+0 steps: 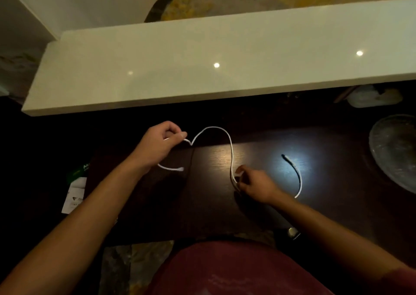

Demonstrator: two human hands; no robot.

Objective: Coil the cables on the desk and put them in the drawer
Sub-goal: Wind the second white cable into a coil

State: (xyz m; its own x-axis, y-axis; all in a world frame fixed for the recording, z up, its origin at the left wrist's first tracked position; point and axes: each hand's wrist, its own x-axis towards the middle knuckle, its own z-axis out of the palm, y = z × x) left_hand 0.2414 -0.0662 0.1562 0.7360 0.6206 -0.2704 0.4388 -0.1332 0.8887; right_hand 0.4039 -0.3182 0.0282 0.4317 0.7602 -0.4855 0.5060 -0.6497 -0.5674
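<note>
A white cable (225,137) is held above the dark wooden counter (258,204) by both hands. One part of it is pinched between the thumb and curled fingers (177,134) of the left hand (157,146), and a short end hangs below that hand. From there the cable is arched upward and down to the right hand (254,185), where it is pinched by the curled fingers. A second white cable (297,175) is laid in a curve on the counter, just right of the right hand, in a bright patch of light. A glass dish (394,150) is seen at the far right.
</note>
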